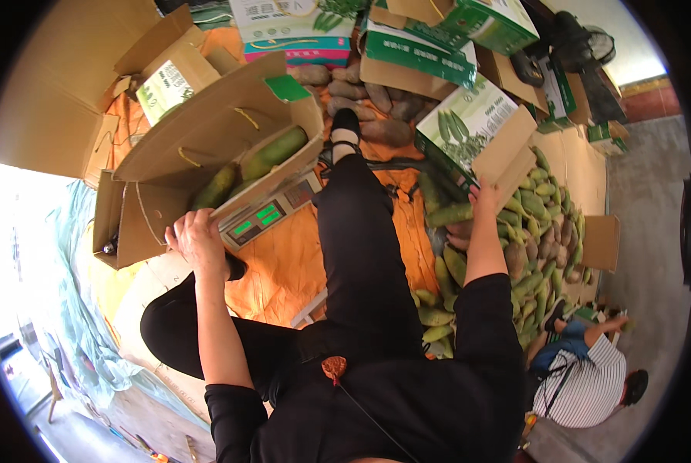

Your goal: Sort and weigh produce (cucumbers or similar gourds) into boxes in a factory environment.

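Note:
My left hand (197, 239) grips the near rim of an open cardboard box (230, 127) at its corner. Inside the box lie a few long green radishes (274, 151), partly hidden by its wall. The box rests on a digital scale (268, 216) with lit green displays. On the right, my right hand (484, 201) is closed on the brown flap of a green and white printed carton (457, 135), which stands tilted. Dark green radishes (447, 214) lie just left of this hand. The fingertips at the flap are small and partly hidden.
A large pile of green radishes (542, 201) lies right of me. Reddish-brown roots (384, 133) lie ahead, near my foot. Several cartons (423, 54) and a black fan (584, 46) stand at the back. A co-worker (584, 382) in a striped shirt crouches at lower right.

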Available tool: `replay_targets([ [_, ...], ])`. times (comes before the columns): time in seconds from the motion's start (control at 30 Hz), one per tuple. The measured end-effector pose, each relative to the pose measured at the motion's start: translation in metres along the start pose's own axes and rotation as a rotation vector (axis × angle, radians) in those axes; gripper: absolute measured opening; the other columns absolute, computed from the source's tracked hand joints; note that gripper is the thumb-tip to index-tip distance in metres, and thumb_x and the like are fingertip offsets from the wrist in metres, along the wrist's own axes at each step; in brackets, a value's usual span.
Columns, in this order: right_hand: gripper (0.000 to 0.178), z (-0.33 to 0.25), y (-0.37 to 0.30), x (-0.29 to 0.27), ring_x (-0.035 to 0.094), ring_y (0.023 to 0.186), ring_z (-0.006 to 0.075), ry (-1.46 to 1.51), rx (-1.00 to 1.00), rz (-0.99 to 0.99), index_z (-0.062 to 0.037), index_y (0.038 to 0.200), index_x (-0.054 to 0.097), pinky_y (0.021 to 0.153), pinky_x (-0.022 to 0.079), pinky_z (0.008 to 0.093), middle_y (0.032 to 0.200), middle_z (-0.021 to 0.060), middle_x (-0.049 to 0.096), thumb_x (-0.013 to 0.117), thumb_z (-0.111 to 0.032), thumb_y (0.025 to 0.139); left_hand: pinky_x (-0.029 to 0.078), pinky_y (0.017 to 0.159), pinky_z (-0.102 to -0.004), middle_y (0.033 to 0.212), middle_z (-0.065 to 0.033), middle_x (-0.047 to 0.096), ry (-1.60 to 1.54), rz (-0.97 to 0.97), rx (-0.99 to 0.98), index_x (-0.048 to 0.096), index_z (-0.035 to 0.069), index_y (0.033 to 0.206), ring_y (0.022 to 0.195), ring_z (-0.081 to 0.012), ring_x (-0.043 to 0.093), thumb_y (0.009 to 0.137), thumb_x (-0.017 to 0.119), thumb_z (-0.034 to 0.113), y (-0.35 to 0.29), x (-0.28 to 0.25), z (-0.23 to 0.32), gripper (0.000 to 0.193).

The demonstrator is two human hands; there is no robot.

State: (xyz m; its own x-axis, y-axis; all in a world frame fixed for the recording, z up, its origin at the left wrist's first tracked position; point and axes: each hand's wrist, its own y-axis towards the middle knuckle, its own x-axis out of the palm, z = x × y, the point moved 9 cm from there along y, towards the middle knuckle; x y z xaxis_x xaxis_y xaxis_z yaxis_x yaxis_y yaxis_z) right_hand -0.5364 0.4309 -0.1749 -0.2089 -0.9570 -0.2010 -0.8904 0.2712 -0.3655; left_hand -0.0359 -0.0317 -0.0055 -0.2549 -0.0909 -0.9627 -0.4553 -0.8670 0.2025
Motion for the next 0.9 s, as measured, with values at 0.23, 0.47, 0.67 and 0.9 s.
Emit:
replay_targets([
  [0.23, 0.015, 0.004, -0.016, 0.025, 0.049, 0.048, 0.0147, -0.119, 0.202, -0.174, -0.0111, 0.085, 0.058, 0.038, 0.037, 0.0282, 0.064, 0.0006, 0.051, 0.067, -0.022, 0.083, 0.024, 0.103, -0.0488, 0.090, -0.0008, 0.063, -0.017, 0.044, -0.020, 0.067, 0.016, 0.088, 0.102, -0.0236, 0.054, 0.072, 0.067, 0.013, 0.007, -0.007, -0.003, 0.016],
  [0.47, 0.018, -0.059, -0.068, 0.040, 0.060, 0.077, 0.0170, 0.205, -0.208, -0.223, 0.0030, 0.097, 0.061, 0.064, 0.048, 0.0296, 0.088, 0.0081, 0.063, 0.063, -0.010, 0.085, 0.023, 0.104, -0.0508, 0.089, -0.0017, 0.063, -0.080, 0.043, -0.025, 0.067, 0.014, 0.087, 0.101, -0.0244, 0.054, 0.071, 0.068, 0.009, 0.007, -0.004, 0.003, 0.016],
  [0.67, 0.018, -0.092, -0.178, 0.024, 0.059, 0.083, 0.0141, 0.345, -0.254, -0.230, 0.0020, 0.101, 0.058, 0.068, 0.047, 0.0276, 0.095, 0.0061, 0.062, 0.061, -0.008, 0.087, 0.022, 0.106, -0.0512, 0.090, -0.0018, 0.062, -0.101, -0.006, -0.045, 0.068, 0.015, 0.088, 0.103, -0.0235, 0.053, 0.072, 0.067, 0.008, 0.004, -0.004, -0.003, 0.017],
  [0.9, 0.012, -0.153, -0.284, 0.007, 0.047, 0.071, 0.0025, 0.379, -0.551, -0.271, -0.0014, 0.093, 0.057, 0.053, 0.031, 0.0180, 0.088, -0.0005, 0.057, 0.061, -0.013, 0.090, 0.022, 0.106, -0.0516, 0.088, -0.0023, 0.061, -0.102, 0.010, -0.044, 0.067, 0.015, 0.088, 0.102, -0.0234, 0.052, 0.070, 0.066, 0.007, 0.005, -0.007, -0.007, 0.019],
])
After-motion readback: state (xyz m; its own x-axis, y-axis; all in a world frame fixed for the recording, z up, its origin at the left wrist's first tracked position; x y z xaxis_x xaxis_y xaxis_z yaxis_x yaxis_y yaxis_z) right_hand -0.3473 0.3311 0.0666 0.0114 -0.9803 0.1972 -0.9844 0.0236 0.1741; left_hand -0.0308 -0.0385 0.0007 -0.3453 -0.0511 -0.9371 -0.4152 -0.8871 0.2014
